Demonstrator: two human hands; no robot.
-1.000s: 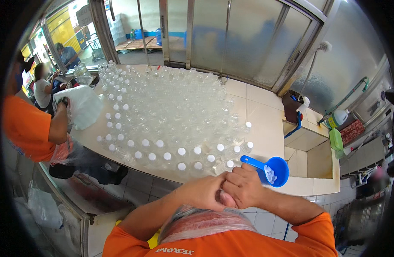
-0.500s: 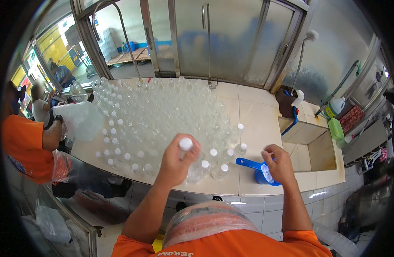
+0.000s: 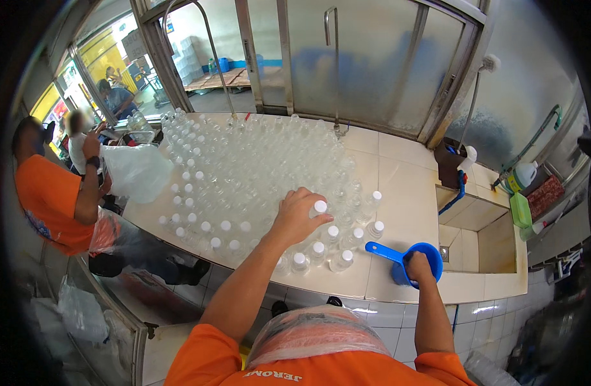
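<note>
My left hand (image 3: 297,217) is closed round the top of a clear plastic bottle; its white cap (image 3: 319,206) shows between thumb and fingers. Close to that hand stand several capped clear bottles (image 3: 318,249) along the table's near side. A dense crowd of clear bottles (image 3: 263,161) spreads behind it, mostly uncapped, with white caps on many at the left and front. My right hand (image 3: 418,266) reaches down into a blue dipper (image 3: 430,252), whose handle points left. The fingers of that hand are hidden inside it.
The tiled table (image 3: 392,186) has a sunken basin (image 3: 479,248) at its right. Beyond stand a brown bin (image 3: 448,164) and a green tray (image 3: 520,210). At left, a co-worker in an orange shirt (image 3: 54,196) is beside a translucent plastic bag (image 3: 138,170). Metal-framed doors (image 3: 353,71) close the back.
My left hand has moved right and is now on a capped bottle farther right. My right hand has gone from above the dipper down into it. The view has shifted slightly.
</note>
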